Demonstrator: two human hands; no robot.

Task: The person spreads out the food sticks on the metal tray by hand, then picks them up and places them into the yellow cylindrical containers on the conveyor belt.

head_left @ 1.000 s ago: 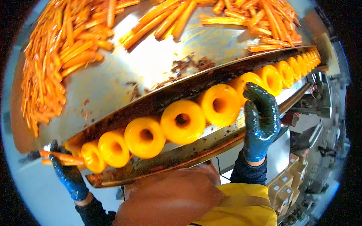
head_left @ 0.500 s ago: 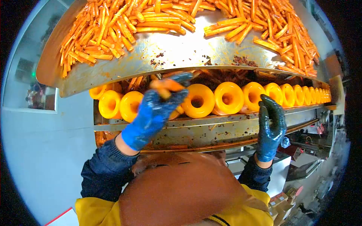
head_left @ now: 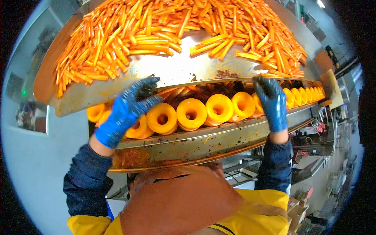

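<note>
Both hands wear wet blue gloves. My left hand (head_left: 131,105) is over the left part of the row of orange cups (head_left: 161,118), fingers apart near the tray's edge, with nothing seen between them. Over the right part of the row, my right hand (head_left: 271,98) has its fingertips near the lip of the metal tray (head_left: 172,70); whether they hold anything is hard to make out. Heaps of orange-red sticks (head_left: 145,43) lie on that tray. More sticks (head_left: 182,92) show in the gap behind the cups.
A metal ledge (head_left: 188,147) with dark flakes on it runs in front of the cups. A pale wall (head_left: 66,164) stands at the left. Boxes (head_left: 296,213) and metal frames are at the lower right.
My left hand has moved left and no longer holds the orange sticks. My right hand has risen towards the tray's lip. The view has shifted, showing more of the tray.
</note>
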